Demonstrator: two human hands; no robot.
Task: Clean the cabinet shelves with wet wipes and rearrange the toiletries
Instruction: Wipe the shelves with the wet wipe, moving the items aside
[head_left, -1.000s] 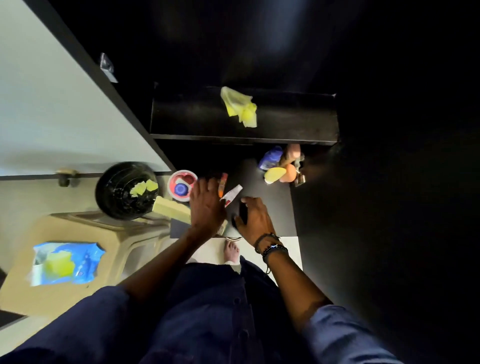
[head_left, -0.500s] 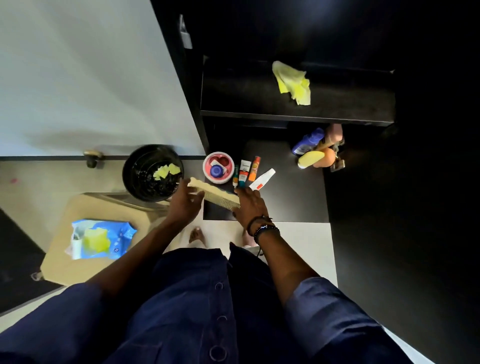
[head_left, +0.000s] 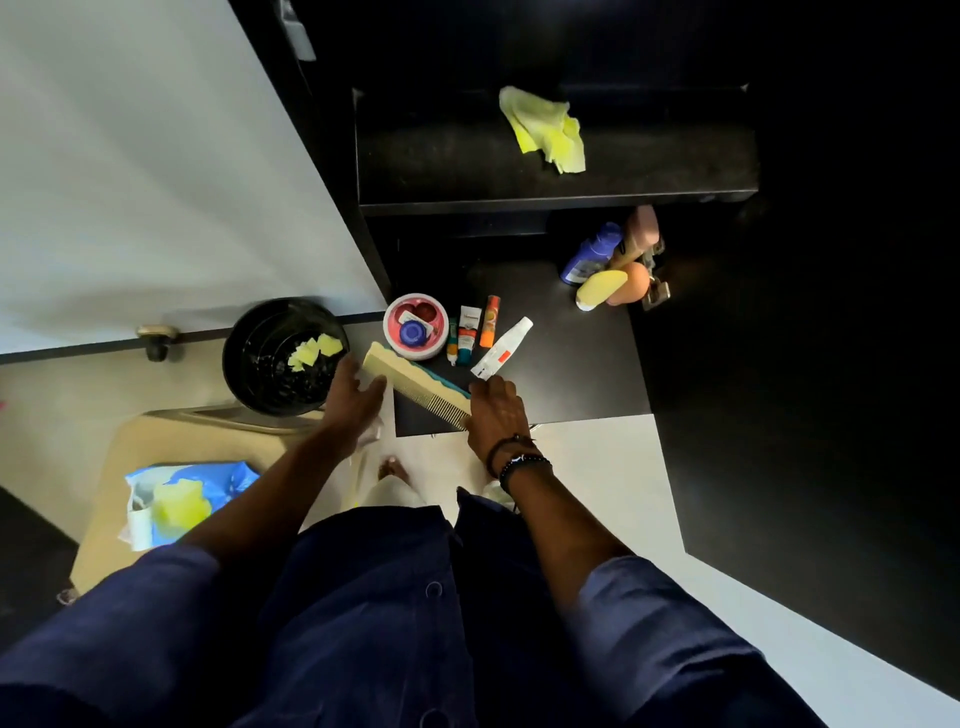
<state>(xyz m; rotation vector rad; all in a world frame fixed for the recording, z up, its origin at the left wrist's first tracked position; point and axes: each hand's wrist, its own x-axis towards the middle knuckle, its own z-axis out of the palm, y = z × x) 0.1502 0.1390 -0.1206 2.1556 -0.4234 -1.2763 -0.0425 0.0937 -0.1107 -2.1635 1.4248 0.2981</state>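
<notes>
A cream comb (head_left: 415, 382) lies slanted over the front left corner of the black lower shelf (head_left: 571, 374), with a teal comb edge under it. My right hand (head_left: 496, 413) grips the comb's right end. My left hand (head_left: 356, 397) hovers by its left end with fingers spread, not holding it. Behind the comb stand a pink jar (head_left: 415, 327), two small tubes (head_left: 466, 336), an orange stick (head_left: 490, 321) and a white tube (head_left: 501, 349). A crumpled yellow wipe (head_left: 545, 130) lies on the upper shelf (head_left: 441, 166).
Bottles (head_left: 592, 254) and an orange round item (head_left: 635, 283) cluster at the lower shelf's back right. A black bin (head_left: 283, 356) with used yellow wipes stands left. The blue wet-wipe pack (head_left: 182, 499) sits on a beige stool (head_left: 119, 457). The white cabinet door (head_left: 156, 156) stands open on the left.
The view shifted left and up. My left hand, which held the comb's left end half a second ago, has let go and spread its fingers. My right hand keeps the comb's right end.
</notes>
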